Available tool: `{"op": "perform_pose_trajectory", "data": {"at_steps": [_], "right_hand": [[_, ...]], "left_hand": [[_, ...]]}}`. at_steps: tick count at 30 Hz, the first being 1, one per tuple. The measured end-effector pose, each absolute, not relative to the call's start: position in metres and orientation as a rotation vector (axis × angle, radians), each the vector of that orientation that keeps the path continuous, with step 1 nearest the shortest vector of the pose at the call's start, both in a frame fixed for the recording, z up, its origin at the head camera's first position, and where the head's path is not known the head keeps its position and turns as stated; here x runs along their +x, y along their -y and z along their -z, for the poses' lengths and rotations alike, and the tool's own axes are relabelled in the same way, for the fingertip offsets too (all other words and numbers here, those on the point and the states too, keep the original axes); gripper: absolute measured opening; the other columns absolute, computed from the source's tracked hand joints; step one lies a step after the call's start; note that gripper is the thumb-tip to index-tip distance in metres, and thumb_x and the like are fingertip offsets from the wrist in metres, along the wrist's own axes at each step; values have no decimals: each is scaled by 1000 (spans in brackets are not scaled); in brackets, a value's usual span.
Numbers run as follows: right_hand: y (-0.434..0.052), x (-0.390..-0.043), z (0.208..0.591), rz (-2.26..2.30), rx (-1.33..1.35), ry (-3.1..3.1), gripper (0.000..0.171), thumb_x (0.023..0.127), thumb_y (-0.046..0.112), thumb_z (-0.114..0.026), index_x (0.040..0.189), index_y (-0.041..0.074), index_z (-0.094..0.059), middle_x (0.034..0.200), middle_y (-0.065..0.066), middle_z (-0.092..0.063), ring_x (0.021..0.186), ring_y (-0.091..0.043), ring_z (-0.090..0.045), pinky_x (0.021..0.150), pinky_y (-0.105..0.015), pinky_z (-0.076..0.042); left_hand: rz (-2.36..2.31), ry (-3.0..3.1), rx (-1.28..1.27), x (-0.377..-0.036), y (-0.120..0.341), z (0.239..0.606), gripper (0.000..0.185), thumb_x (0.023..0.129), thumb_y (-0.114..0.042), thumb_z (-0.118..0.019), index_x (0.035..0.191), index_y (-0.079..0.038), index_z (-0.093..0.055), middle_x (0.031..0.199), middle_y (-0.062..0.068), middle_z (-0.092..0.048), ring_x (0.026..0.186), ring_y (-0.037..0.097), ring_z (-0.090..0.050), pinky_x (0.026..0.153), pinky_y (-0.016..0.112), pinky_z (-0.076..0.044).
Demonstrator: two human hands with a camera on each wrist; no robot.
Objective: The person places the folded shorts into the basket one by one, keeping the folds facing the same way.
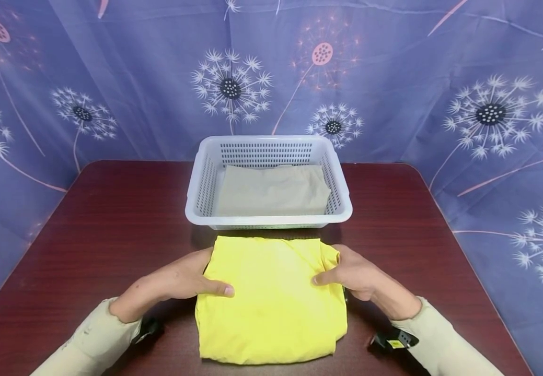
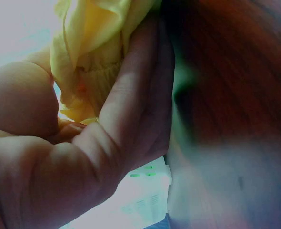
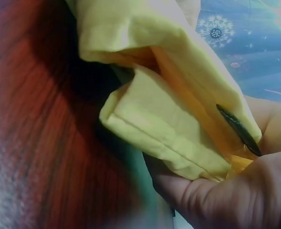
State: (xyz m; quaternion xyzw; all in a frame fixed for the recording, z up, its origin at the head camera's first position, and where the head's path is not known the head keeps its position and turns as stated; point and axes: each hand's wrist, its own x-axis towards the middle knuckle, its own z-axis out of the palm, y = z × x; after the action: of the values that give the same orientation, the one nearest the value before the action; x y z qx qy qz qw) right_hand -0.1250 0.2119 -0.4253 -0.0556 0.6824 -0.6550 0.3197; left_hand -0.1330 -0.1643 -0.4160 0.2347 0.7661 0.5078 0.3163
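A folded yellow garment [image 1: 271,303] lies between both hands in front of the basket. My left hand [image 1: 196,277] grips its left side, thumb on top and the other fingers underneath. On the opposite side my right hand [image 1: 353,271] holds it the same way near the upper corner. The left wrist view shows a gathered seam in the yellow cloth [image 2: 100,71] between thumb and fingers. Seen from the right wrist, the folded layers [image 3: 164,124] stand above the table surface, with a small dark strip [image 3: 238,129] on the cloth near the thumb.
A white perforated plastic basket [image 1: 268,220] stands at the back middle of the dark red wooden table [image 1: 125,219]. Inside lies a folded beige cloth [image 1: 273,193]. Behind the table hangs a blue curtain [image 1: 158,78] with dandelion prints.
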Motion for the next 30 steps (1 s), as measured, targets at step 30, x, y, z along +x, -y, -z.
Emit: {"op": "perform_pose_trajectory", "data": {"at_steps": [30], "right_hand": [[-216,-121,401,1702,-139,-1794,55,86,-6,-78,133,-11,-51,112,-15,-74,101,-26,-74,88,-43,-63]], "left_hand": [[-1408,-1718,688,-131,174,399,52,98,-11,-77,144,-7,-54,133,9,-71,120,28,-68,104,35,-55]]}}
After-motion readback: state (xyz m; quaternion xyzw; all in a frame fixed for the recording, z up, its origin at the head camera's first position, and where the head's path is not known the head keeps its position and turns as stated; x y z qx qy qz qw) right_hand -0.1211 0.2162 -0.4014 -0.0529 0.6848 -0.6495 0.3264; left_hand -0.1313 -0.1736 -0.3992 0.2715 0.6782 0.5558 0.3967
